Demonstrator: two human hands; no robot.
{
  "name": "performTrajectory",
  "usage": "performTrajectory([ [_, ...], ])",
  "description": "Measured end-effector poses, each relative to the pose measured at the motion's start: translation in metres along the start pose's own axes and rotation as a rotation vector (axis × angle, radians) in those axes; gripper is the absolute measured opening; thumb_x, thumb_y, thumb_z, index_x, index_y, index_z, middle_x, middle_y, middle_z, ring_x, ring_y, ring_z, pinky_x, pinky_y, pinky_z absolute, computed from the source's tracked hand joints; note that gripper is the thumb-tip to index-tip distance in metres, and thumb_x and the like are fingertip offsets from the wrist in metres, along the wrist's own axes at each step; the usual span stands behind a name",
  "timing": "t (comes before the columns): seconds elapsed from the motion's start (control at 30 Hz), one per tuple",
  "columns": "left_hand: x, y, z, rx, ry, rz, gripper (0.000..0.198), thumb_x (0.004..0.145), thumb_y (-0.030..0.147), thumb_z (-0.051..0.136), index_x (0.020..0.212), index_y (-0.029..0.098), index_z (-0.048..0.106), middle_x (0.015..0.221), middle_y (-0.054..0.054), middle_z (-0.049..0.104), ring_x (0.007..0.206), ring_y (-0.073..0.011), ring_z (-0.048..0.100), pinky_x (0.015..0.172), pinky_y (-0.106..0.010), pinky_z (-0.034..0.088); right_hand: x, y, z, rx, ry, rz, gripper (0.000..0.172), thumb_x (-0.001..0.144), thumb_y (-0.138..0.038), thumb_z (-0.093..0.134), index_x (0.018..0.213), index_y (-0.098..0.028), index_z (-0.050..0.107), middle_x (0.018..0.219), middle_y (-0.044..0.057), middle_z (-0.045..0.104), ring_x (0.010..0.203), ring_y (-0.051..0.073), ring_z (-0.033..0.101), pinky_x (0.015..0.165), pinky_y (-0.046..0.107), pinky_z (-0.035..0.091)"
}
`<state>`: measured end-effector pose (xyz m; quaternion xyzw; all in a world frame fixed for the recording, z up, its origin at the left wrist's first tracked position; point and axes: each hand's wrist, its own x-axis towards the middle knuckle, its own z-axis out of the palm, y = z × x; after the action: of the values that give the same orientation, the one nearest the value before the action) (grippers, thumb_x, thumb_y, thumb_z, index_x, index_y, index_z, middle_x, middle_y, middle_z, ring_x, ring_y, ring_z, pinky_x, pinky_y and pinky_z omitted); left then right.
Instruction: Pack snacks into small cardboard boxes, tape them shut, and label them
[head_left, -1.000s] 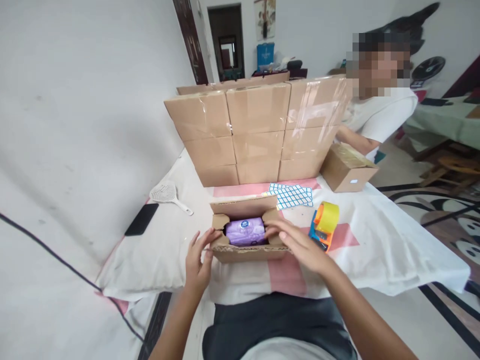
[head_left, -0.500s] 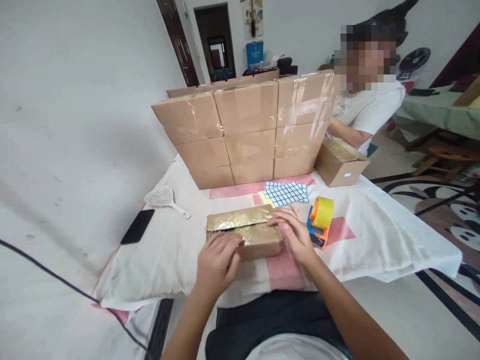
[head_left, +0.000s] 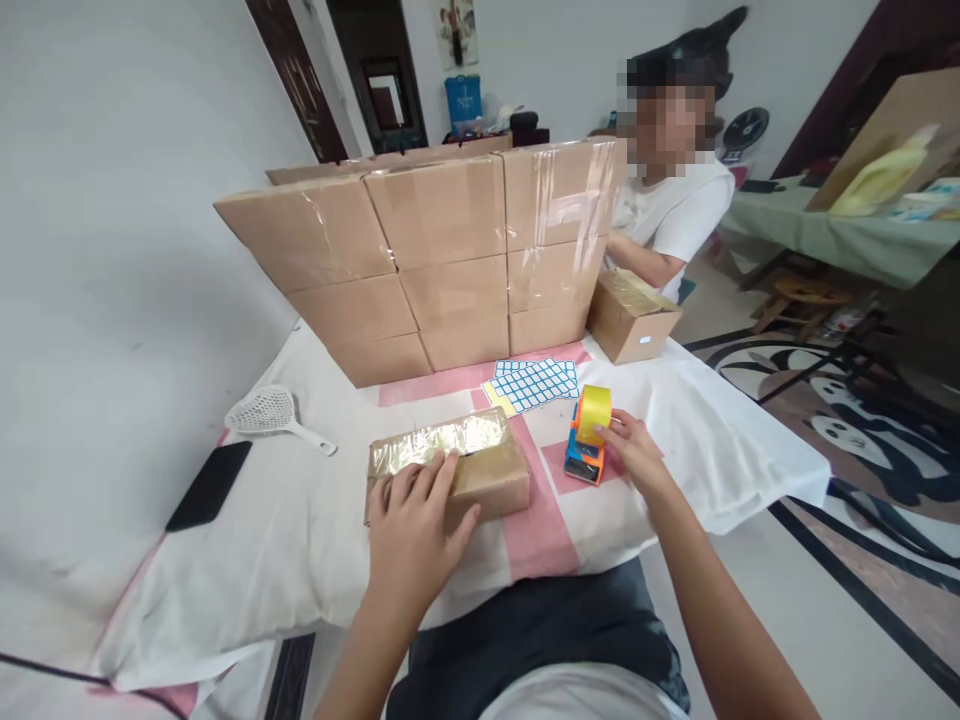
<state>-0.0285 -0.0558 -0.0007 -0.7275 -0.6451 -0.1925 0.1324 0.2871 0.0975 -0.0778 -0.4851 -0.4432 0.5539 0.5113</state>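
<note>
In front of me on the cloth lies a small cardboard box with shiny tape over its top. My left hand rests on the lid, fingers stretched out and slightly apart, pressing near the top seam. To the right, my right hand has thumb and fingers closed on the yellow roll of an orange and blue tape dispenser, which stands on the table. Beyond the box lie sheets of blue-bordered labels.
Stacked cardboard boxes form a wall at the back. A taped box stands at their right, near a person in a white shirt. On the left lie a white slotted strainer and a black phone-like slab.
My right hand has left the small box and moved right onto the tape dispenser. My left hand stays on the lid. The view has swung somewhat to the right.
</note>
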Motion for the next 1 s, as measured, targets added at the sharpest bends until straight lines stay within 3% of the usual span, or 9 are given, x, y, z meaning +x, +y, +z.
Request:
performTrajectory([
  [0.13, 0.015, -0.011, 0.002, -0.076, 0.025, -0.036, 0.045, 0.093, 0.046, 0.058, 0.131, 0.022, 0.059, 0.128, -0.011, 0.070, 0.120, -0.0315, 0.062, 0.119, -0.055, 0.023, 0.000, 0.009, 0.019, -0.118, -0.044, -0.110, 0.053, 0.072, -0.050, 0.082, 0.109, -0.018, 0.063, 0.113, 0.012, 0.075, 0.092, 0.026, 0.072, 0.077, 0.037, 0.058],
  [0.2, 0.016, -0.016, 0.006, -0.112, 0.097, -0.028, 0.042, 0.093, 0.044, 0.060, 0.128, 0.021, 0.059, 0.129, -0.012, 0.069, 0.123, -0.0321, 0.061, 0.121, -0.058, 0.020, -0.008, 0.011, 0.029, -0.104, -0.034, -0.137, 0.051, 0.075, -0.052, 0.080, 0.108, -0.017, 0.063, 0.108, 0.012, 0.076, 0.090, 0.025, 0.072, 0.076, 0.036, 0.058],
  [0.27, 0.010, -0.010, 0.012, -0.173, 0.268, 0.035, 0.034, 0.090, 0.036, 0.064, 0.121, 0.022, 0.060, 0.125, -0.013, 0.068, 0.121, -0.0316, 0.062, 0.116, -0.056, 0.029, -0.023, 0.012, 0.041, -0.028, -0.019, -0.156, 0.048, 0.078, -0.056, 0.076, 0.105, -0.017, 0.064, 0.098, 0.010, 0.077, 0.083, 0.024, 0.073, 0.072, 0.035, 0.057],
  [0.37, -0.008, 0.029, 0.021, -0.378, 0.474, 0.107, 0.023, 0.087, 0.025, 0.069, 0.109, 0.024, 0.062, 0.102, -0.008, 0.068, 0.099, -0.0240, 0.066, 0.096, -0.041, 0.048, -0.055, 0.009, 0.061, 0.122, 0.005, -0.182, 0.047, 0.089, -0.064, 0.061, 0.101, -0.019, 0.066, 0.089, 0.008, 0.076, 0.078, 0.024, 0.073, 0.069, 0.035, 0.058],
  [0.5, -0.021, 0.094, 0.036, -0.750, 0.119, -0.168, 0.030, 0.090, 0.035, 0.067, 0.117, 0.023, 0.064, 0.107, -0.009, 0.058, 0.102, -0.0230, 0.061, 0.090, -0.037, 0.052, -0.090, -0.001, 0.077, 0.145, 0.033, -0.232, 0.054, 0.092, -0.070, 0.049, 0.099, -0.021, 0.069, 0.095, 0.009, 0.075, 0.085, 0.026, 0.072, 0.073, 0.037, 0.059],
  [0.57, -0.020, 0.110, 0.043, -0.875, 0.035, -0.271, 0.022, 0.092, 0.038, 0.062, 0.108, 0.023, 0.068, 0.107, -0.008, 0.055, 0.103, -0.0229, 0.059, 0.093, -0.038, 0.050, -0.097, -0.005, 0.076, 0.085, -0.030, -0.274, 0.062, 0.092, -0.075, 0.043, 0.101, -0.020, 0.070, 0.093, 0.010, 0.075, 0.085, 0.028, 0.072, 0.074, 0.040, 0.059],
  [0.73, -0.012, 0.116, 0.050, -1.000, -0.102, -0.321, 0.021, 0.094, 0.035, 0.058, 0.086, 0.025, 0.075, 0.101, -0.006, 0.056, 0.101, -0.0232, 0.055, 0.093, -0.040, 0.044, -0.097, 0.002, 0.060, -0.123, -0.029, -0.425, 0.072, 0.096, -0.076, 0.025, 0.091, -0.021, 0.071, 0.076, 0.009, 0.069, 0.083, 0.029, 0.069, 0.077, 0.042, 0.057],
  [0.9, -0.011, 0.123, 0.041, -1.155, -0.051, -0.298, 0.026, 0.094, 0.036, 0.060, 0.078, 0.024, 0.077, 0.090, -0.005, 0.054, 0.090, -0.0198, 0.054, 0.084, -0.032, 0.044, -0.084, 0.016, 0.056, -0.330, 0.102, -0.638, 0.064, 0.100, -0.065, 0.027, 0.072, -0.022, 0.064, 0.070, 0.008, 0.064, 0.074, 0.026, 0.062, 0.082, 0.047, 0.051],
  [1.0, -0.016, 0.122, 0.036, -1.257, -0.111, -0.316, 0.029, 0.094, 0.037, 0.059, 0.075, 0.021, 0.074, 0.083, -0.004, 0.056, 0.082, -0.0176, 0.056, 0.074, -0.028, 0.045, -0.072, 0.017, 0.056, -0.357, 0.197, -0.686, 0.064, 0.100, -0.065, 0.026, 0.068, -0.021, 0.061, 0.068, 0.007, 0.063, 0.072, 0.025, 0.061, 0.085, 0.048, 0.049],
])
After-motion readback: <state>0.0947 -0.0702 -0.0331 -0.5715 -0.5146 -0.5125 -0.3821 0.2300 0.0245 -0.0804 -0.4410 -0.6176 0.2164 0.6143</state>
